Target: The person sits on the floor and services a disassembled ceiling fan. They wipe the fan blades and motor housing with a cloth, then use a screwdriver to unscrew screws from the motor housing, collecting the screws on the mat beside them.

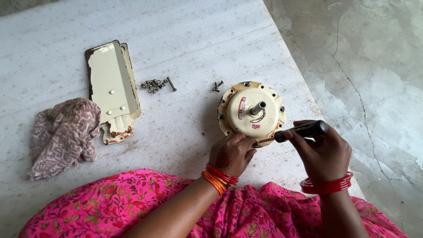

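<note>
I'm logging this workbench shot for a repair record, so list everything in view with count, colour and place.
fan motor housing: one, cream with rust spots, right of centre on the slab, shaft pointing up
screwdriver: one, black handle, tip at the housing's near rim
fan blades: a stack, count unclear, cream with rusty ends, left of centre
loose screws: small dark pile, between blades and housing
screw pair: two, dark, just left of the housing
cloth: one, faded pink pattern, far left
stone slab: one, pale grey, under everything
left hand: touching the housing's near edge
right hand: holding the screwdriver
</note>
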